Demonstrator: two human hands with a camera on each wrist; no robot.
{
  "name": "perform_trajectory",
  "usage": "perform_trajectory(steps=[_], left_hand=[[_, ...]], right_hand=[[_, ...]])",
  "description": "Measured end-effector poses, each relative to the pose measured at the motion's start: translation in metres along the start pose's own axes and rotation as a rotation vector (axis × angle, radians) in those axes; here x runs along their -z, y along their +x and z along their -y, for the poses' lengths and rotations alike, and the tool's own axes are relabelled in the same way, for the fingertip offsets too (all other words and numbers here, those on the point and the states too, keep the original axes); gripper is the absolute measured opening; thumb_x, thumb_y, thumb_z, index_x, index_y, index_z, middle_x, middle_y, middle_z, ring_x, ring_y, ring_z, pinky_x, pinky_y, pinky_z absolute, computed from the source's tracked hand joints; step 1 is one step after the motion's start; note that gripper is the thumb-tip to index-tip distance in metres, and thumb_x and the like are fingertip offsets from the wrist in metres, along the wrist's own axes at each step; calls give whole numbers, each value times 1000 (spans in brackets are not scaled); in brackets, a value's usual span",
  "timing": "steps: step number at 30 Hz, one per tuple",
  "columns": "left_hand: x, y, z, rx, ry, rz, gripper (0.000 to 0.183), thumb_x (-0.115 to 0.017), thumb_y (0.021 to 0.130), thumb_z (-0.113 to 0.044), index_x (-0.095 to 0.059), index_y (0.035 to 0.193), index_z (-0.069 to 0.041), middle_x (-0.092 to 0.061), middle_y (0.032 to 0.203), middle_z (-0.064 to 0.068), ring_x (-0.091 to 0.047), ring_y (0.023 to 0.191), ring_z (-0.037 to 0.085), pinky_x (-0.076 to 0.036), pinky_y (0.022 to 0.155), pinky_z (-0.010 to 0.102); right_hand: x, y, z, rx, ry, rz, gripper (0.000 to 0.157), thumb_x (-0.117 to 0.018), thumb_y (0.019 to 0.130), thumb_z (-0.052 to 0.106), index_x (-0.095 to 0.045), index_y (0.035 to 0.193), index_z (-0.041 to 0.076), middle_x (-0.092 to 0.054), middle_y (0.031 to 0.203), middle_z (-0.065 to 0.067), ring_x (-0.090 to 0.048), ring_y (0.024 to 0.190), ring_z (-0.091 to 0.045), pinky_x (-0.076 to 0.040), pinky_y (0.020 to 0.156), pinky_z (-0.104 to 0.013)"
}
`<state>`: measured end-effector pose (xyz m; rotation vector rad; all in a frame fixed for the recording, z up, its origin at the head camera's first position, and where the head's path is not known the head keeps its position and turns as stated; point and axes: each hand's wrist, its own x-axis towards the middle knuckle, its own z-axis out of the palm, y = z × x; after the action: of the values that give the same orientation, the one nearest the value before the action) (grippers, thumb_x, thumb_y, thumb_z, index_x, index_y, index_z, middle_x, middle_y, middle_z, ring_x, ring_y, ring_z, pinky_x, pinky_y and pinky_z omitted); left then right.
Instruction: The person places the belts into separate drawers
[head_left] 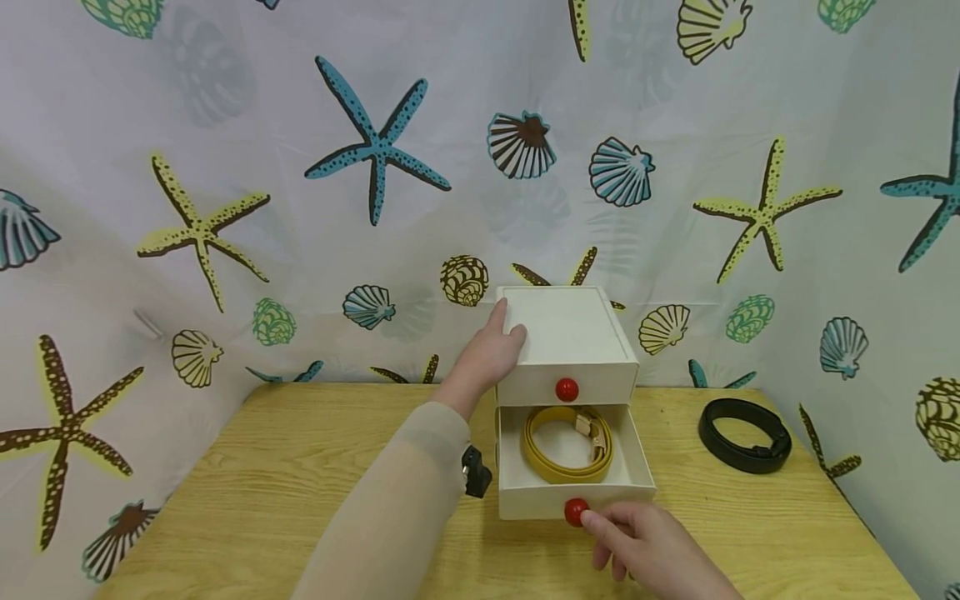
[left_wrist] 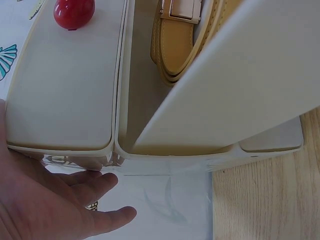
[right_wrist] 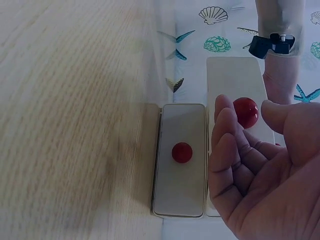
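Note:
A small white drawer cabinet stands on the table with its middle drawer pulled out. Inside that drawer lies a coiled yellow-brown belt with a metal buckle. My left hand rests on the cabinet's upper left edge, and the left wrist view shows its fingers extended along the side. At the front, my right hand pinches the red knob of the open drawer, thumb against its right side. The right wrist view shows this knob between thumb and fingers.
A coiled black belt lies on the wooden table, right of the cabinet. The closed top drawer has a red knob, and so does the bottom drawer. A patterned curtain hangs behind and at both sides.

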<state>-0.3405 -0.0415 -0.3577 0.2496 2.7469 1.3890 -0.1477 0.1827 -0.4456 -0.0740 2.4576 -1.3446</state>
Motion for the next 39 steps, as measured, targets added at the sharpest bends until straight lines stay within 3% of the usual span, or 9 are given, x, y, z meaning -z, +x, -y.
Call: perform_trajectory(steps=[39], left_hand=[[1,-1,-1,9,-21,3,73,-38,118,-42,-7,180,-21,-21,182,16,-23,166,41,-19,135,56]], right_hand=[[-9,2,0,-1,11,-16,44,-61,113,49,-78,102,9,-73,83,0,-62,71,-19,-48,67,-35]])
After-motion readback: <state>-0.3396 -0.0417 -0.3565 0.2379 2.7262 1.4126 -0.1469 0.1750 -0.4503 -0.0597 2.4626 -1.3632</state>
